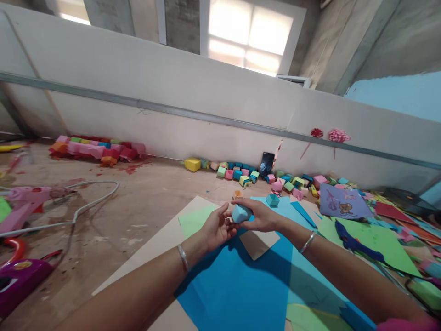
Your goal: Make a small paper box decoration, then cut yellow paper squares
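Note:
A small light-blue folded paper box [240,214] is held between my two hands, over the blue paper sheets. My right hand [260,215] grips it from the right, fingers curled over its top and side. My left hand [217,226] is at its left, palm up, with its fingers partly bent against the box or just beside it. Below the hands lie a dark blue sheet [237,285] and a small beige paper square [259,243]. An open teal paper box [272,200] stands just beyond my right hand, and a little orange one [237,195] is near it.
Many small coloured paper boxes [237,174] line the wall, with a phone [266,164] propped among them. A pink glue gun [27,202] with a white cord and a purple device [24,280] lie left. Dark blue scissors [358,243] rest on green paper [389,243] at right.

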A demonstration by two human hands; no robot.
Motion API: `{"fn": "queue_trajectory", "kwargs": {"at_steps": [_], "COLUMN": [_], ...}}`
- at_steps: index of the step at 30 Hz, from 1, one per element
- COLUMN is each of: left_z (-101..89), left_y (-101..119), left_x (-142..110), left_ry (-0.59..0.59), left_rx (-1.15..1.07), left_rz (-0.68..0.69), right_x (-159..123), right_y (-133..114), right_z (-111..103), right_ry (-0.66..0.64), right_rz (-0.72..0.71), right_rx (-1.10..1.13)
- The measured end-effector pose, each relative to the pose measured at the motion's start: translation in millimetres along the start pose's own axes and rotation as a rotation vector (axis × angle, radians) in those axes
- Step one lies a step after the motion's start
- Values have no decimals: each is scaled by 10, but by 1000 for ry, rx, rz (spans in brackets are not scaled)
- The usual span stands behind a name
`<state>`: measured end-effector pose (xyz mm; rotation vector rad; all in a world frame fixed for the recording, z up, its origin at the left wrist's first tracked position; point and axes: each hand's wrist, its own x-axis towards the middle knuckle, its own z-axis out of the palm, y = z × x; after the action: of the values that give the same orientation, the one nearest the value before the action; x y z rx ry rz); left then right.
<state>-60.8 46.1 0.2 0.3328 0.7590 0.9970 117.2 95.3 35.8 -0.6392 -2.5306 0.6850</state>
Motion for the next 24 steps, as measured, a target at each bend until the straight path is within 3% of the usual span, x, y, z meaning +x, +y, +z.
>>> {"fn": "queue_trajectory", "kwargs": {"at_steps": [5,8,11,14,17,24], "left_z": [-85,-122,-142,-161,-184,-191], "left_y": [61,61,2,-89,-168,-234], "left_x": [69,127,188,236,264,286], "left_ry": [-2,0,-11,-36,-81,-173], "left_rx": [-49,-45,11,94,168,284], "left_rz": [87,166,256,328,363,351], "right_x": [294,717,1276,1836,2270,2692], "right_y": [78,131,202,320,495,990], "right_z": [-295,-531,-637,-538,-298,165], "right_ry": [63,99,114,94,64,-75], "right_rz": [129,240,274,324,373,456], "right_rx": [161,184,107,2,-132,-414]}}
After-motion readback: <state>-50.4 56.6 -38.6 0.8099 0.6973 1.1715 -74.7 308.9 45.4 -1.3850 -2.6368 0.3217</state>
